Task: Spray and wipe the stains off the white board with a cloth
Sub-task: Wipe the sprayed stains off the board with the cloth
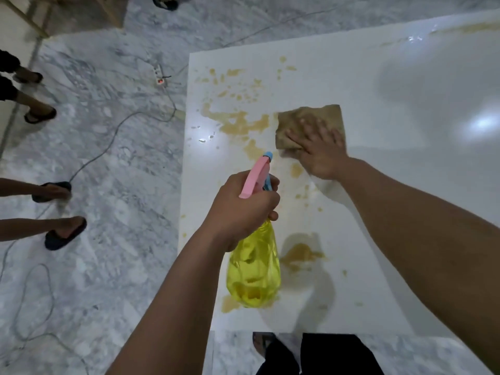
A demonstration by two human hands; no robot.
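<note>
A large white board [392,207] lies flat below me, spattered with brown stains [240,123] mostly along its left part. My left hand [243,207] grips a yellow spray bottle [254,269] with a pink and blue trigger head, held above the board's left edge with the nozzle aimed forward at the stains. My right hand [322,147] lies flat with spread fingers on a brown, soiled cloth [311,120], pressing it to the board just right of the biggest stain. More stains show near the bottle's base and at the board's far right edge.
The board rests on a grey marble floor [113,185]. Cables and a power strip [158,74] run across the floor left of the board. Feet of other people in sandals [65,234] stand along the left edge. Wooden furniture legs [32,20] are at top left.
</note>
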